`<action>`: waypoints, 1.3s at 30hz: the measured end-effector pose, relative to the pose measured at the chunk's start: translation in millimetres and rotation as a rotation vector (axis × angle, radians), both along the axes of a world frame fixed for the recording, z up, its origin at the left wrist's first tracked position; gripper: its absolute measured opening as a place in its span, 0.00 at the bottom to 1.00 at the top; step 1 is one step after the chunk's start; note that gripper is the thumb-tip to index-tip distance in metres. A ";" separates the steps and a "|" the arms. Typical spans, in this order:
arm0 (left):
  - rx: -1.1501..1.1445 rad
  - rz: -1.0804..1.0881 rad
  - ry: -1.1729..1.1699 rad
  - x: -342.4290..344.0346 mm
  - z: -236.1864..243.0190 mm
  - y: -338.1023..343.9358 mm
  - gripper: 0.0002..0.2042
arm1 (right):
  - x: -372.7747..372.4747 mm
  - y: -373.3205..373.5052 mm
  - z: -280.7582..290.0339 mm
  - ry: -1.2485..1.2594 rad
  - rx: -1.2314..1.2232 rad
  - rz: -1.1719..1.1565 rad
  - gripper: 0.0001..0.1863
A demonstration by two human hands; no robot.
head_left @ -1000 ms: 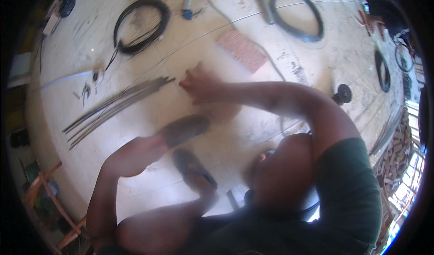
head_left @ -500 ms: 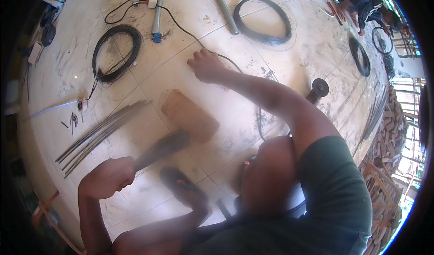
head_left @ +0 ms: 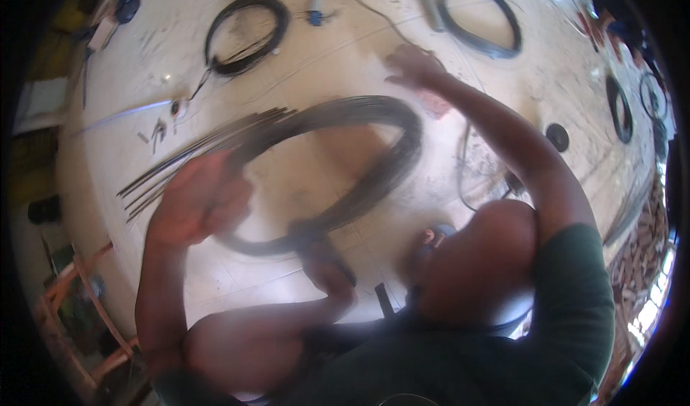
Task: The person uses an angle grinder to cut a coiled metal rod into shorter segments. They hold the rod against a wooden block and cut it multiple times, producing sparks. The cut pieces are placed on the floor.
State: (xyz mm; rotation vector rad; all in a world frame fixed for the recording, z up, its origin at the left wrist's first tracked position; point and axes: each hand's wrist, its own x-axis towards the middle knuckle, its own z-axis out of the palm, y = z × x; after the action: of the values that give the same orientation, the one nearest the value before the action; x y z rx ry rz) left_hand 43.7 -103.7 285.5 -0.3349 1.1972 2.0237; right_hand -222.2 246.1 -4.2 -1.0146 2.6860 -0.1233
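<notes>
My left hand (head_left: 203, 199), blurred, is closed round the near-left side of a large coil of dark wire (head_left: 411, 136). The coil appears as a wide ring tilted over the floor, its lower edge close to my left foot (head_left: 327, 266). A reddish-brown block (head_left: 352, 151) shows through the ring. My right arm reaches far forward, and my right hand (head_left: 417, 66) has its fingers apart with nothing in them. It hovers near a dark power cable (head_left: 392, 26) on the tiles. Straight dark rods (head_left: 194, 149) lie just beyond my left hand.
Other wire coils lie at the far left (head_left: 282, 32), far right (head_left: 516, 28) and right side (head_left: 619, 107). A tape measure (head_left: 177, 107) is on the left. Metal pipes (head_left: 316, 0) are at the back. A dark disc (head_left: 557, 137) sits right. Another person (head_left: 619, 17) bends at the far right.
The wire bundle in my left hand, seen end-on and blurred before, now shows as a wide ring over the block. My right hand's fingers have spread. The whole view has shifted.
</notes>
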 end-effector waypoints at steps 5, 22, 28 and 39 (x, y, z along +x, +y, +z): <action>-0.064 -0.050 -0.027 -13.3 -17.7 27.7 0.24 | 21.2 -48.4 158.1 -0.795 -0.881 -0.102 0.37; -0.332 -0.153 0.346 -15.9 -19.1 49.6 0.15 | 96.6 -42.8 272.4 -1.067 -0.526 0.309 0.14; -0.339 -0.178 0.381 -6.7 -26.5 39.3 0.17 | 94.9 -48.0 282.7 -1.049 -0.338 0.303 0.17; -0.168 0.407 0.038 -82.3 -130.2 168.7 0.13 | 1.5 -1.4 206.6 -0.560 -0.272 0.157 0.17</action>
State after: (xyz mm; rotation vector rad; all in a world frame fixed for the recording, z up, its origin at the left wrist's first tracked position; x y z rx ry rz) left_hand -38.6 65.0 155.2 -0.6709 1.4159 2.2818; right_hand -220.7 244.7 202.5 -1.0673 2.1086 -0.6524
